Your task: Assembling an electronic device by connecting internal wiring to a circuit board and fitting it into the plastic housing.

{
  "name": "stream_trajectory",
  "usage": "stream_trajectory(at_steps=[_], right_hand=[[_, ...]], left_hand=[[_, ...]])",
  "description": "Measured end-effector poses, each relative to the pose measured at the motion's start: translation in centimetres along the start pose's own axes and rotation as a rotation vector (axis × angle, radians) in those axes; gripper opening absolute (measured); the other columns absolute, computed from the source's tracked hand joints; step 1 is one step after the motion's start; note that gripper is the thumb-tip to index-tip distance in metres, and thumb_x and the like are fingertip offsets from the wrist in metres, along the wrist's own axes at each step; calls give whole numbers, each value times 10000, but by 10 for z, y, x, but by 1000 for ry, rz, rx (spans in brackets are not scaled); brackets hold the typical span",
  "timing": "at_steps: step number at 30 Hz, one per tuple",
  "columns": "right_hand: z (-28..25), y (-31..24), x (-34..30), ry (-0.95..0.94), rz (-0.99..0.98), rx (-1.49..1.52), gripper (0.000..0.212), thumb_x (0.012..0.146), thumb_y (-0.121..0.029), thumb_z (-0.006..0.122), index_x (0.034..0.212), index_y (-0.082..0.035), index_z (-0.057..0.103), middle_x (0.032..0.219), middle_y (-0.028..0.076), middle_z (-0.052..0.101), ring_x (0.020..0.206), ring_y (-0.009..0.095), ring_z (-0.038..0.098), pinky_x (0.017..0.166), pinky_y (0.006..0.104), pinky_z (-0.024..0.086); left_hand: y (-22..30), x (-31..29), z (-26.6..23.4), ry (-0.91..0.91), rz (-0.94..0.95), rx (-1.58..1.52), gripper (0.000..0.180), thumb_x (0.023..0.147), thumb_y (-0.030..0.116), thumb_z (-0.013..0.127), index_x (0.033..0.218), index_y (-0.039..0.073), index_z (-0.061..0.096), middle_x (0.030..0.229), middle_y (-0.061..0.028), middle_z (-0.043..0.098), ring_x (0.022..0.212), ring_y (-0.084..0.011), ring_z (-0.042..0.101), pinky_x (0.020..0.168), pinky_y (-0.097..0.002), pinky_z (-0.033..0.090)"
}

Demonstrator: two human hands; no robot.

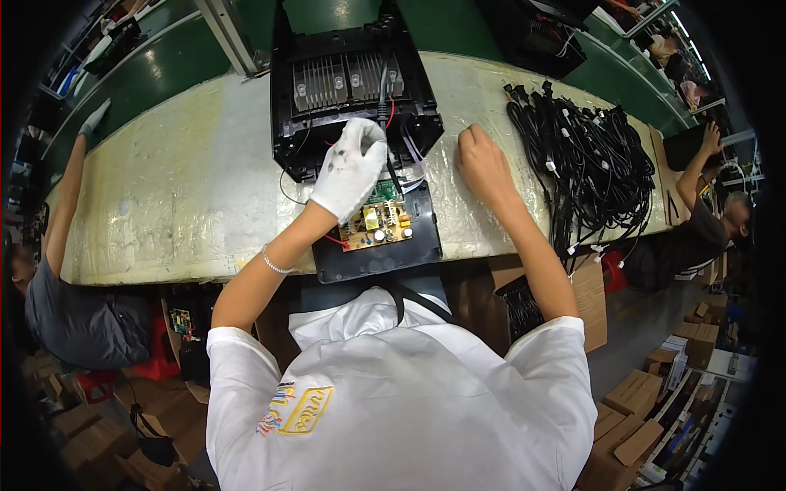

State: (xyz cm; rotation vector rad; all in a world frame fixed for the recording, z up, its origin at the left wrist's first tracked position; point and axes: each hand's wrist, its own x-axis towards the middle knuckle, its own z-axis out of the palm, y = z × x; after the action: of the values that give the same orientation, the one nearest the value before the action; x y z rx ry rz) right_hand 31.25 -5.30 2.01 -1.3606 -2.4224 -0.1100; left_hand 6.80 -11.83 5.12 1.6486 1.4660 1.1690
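Observation:
A black plastic housing point(288, 123) with finned metal heatsinks point(332, 86) lies open in front of me at the far side of the bench. My left hand point(352, 168), in a white glove, is closed at its near edge, its fingertips pinching a black cable point(382, 110) that runs down from the housing. Below that hand a tan circuit board point(364, 233) with a yellow transformer sits on a black panel point(385, 266). Thin wires link board and housing. To the right, my bare right hand point(485, 164) rests on the bench with curled fingers; their inside is hidden.
A heap of black cables point(585, 164) covers the bench on the right. Beyond the bench runs a green surface point(458, 37) with another black housing point(540, 41). Co-workers sit at left point(82, 303) and right point(696, 221). Cardboard boxes point(634, 393) stand on the floor.

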Motion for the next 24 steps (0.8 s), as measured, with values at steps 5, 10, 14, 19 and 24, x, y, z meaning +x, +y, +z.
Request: stream_trajectory(at_steps=[5, 10, 14, 19, 24], right_hand=[[-3, 8, -4, -48, -14, -1, 156, 762, 11, 614, 906, 26, 557, 951, 191, 565, 875, 398, 608, 755, 471, 514], [2, 4, -2, -86, 33, -74, 186, 738, 13, 635, 897, 24, 539, 944, 184, 575, 905, 396, 598, 788, 470, 508], [-13, -1, -2, -62, -33, -29, 232, 735, 18, 638, 923, 16, 503, 891, 176, 582, 920, 379, 570, 799, 462, 486], [-39, -15, -6, -143, -132, 103, 198, 790, -5, 640, 924, -9, 493, 852, 166, 583, 882, 353, 542, 773, 429, 462], [-28, -17, -9, -356, -51, 609, 111, 913, -72, 601, 993, -15, 549, 801, 74, 573, 733, 177, 536, 701, 283, 448]], left_hand=[[-7, 14, 0, -113, -202, -345, 107, 908, 64, 453, 998, 10, 479, 920, -110, 591, 841, -211, 651, 729, -314, 529], [-25, 19, 3, -171, -226, -450, 194, 856, 56, 418, 967, -51, 536, 861, -128, 633, 716, -200, 690, 650, -309, 569], [-44, 16, 3, -383, 124, 180, 297, 831, 35, 386, 991, -32, 626, 958, -154, 690, 928, -235, 686, 866, -331, 538], [-73, 15, 21, -361, 401, 569, 258, 882, 74, 464, 1033, 28, 669, 976, -133, 695, 935, -272, 675, 867, -331, 525], [-74, 17, 25, -224, 691, 695, 119, 809, 103, 527, 858, 69, 631, 860, -80, 605, 867, -242, 593, 826, -332, 475]])
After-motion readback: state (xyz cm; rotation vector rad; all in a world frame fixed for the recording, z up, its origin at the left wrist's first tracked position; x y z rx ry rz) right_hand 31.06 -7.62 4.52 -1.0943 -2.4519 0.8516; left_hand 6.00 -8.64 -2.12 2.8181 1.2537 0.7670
